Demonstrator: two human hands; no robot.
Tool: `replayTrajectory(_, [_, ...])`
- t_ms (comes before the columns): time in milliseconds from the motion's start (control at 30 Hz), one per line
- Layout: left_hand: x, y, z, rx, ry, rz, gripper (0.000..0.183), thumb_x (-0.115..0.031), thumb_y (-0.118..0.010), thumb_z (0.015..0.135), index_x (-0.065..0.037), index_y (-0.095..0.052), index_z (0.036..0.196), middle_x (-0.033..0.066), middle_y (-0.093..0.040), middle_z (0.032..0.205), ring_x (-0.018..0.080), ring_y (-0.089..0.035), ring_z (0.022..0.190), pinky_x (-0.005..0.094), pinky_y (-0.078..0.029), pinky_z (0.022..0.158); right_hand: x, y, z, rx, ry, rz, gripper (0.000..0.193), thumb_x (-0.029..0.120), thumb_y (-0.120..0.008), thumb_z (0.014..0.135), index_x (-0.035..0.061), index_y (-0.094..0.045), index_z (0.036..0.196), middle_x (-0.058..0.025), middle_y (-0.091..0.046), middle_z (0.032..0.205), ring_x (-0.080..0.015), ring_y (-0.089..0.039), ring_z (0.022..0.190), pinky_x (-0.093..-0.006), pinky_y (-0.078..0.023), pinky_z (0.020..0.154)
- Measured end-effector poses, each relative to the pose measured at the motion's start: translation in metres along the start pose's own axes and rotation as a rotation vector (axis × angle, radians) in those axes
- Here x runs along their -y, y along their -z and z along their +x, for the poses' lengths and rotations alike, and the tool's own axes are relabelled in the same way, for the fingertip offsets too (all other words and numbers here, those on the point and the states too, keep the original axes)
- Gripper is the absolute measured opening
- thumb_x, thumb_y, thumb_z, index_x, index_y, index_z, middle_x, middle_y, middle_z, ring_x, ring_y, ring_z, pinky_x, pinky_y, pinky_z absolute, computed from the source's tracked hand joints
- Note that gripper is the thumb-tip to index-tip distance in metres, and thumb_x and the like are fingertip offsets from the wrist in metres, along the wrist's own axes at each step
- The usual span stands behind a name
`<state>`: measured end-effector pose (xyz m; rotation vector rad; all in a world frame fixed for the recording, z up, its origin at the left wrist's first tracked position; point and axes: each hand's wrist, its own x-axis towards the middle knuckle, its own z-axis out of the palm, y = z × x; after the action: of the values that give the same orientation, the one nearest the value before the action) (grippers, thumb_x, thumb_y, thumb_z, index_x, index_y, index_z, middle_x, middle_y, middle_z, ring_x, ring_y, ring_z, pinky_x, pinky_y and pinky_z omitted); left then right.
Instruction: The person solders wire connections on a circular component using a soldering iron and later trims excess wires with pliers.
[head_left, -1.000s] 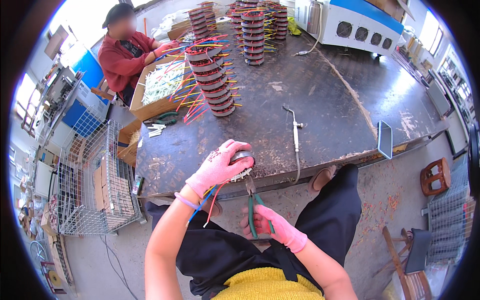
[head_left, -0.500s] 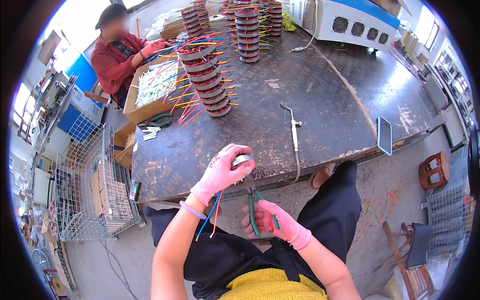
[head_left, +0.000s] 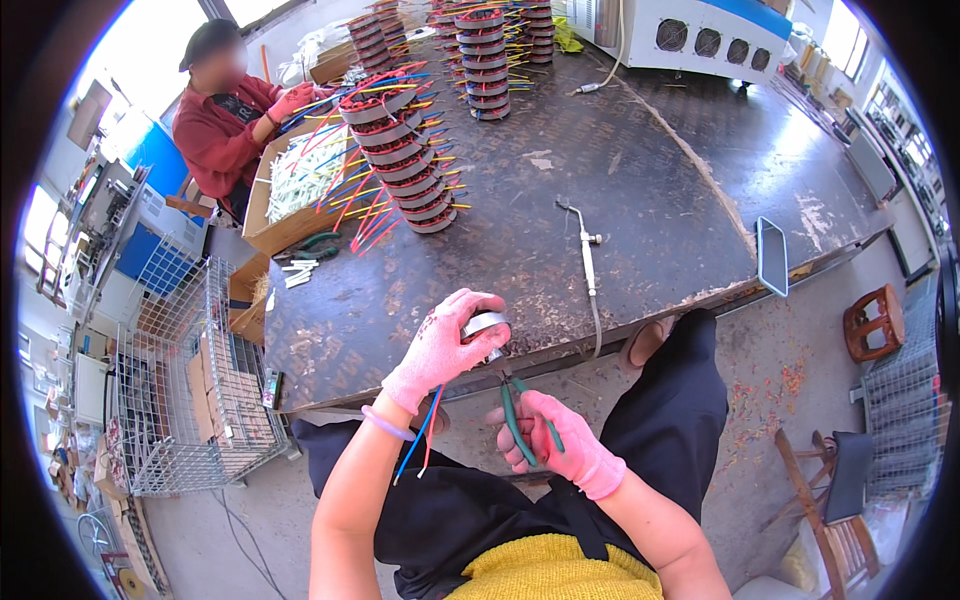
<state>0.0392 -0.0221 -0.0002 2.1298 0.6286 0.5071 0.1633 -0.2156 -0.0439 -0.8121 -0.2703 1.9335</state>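
Note:
My left hand [head_left: 443, 342], in a pink glove, is closed round a small motor stator [head_left: 487, 322] with a grey metal rim. Its blue wire [head_left: 420, 435] and red wire [head_left: 431, 438] hang down past my wrist. My right hand [head_left: 562, 445], gloved in pink too, grips green-handled pliers [head_left: 514, 425]. The jaws point up at the underside of the stator, just below my left fingers. Whether they touch it I cannot tell.
Stacked stators with coloured wires [head_left: 402, 160] stand on the dark table [head_left: 520, 250]. A thin torch with a hose [head_left: 588, 260] and a phone-like framed object [head_left: 772, 257] lie nearer the edge. Across the left corner, a co-worker [head_left: 225, 130] handles wires beside a carton [head_left: 262, 225].
The plier jaws sit slightly lower and further from the stator, and the handles have tilted in my right hand. My left hand keeps its hold. The whole view has shifted slightly.

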Motion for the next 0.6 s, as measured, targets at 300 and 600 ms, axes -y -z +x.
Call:
replayTrajectory(300, [0.005,-0.003,-0.004,-0.054,-0.007,-0.185,0.034,-0.02,-0.076,0.086,-0.002,-0.065,0.113,0.0084,-0.061,0.1,0.0205,-0.062,0.091,0.0319,-0.05,0.08,-0.026,0.009,0.009,0.284,-0.04,0.344,0.076,0.058,-0.039,0.101,-0.0055,-0.041,0.143,-0.0182,-0.065,0.115,-0.0314,-0.066,0.102,-0.0443,-0.054,0.09])
replayTrajectory(600, [0.007,0.001,-0.007,-0.044,-0.011,-0.134,0.034,-0.02,-0.076,0.087,-0.003,-0.065,0.114,0.0069,-0.06,0.099,0.0173,-0.061,0.09,0.0303,-0.049,0.077,-0.024,0.01,0.015,0.37,-0.058,0.491,0.081,0.059,-0.041,0.1,-0.0076,-0.037,0.146,-0.0194,-0.064,0.117,-0.0325,-0.066,0.102,-0.045,-0.054,0.091])
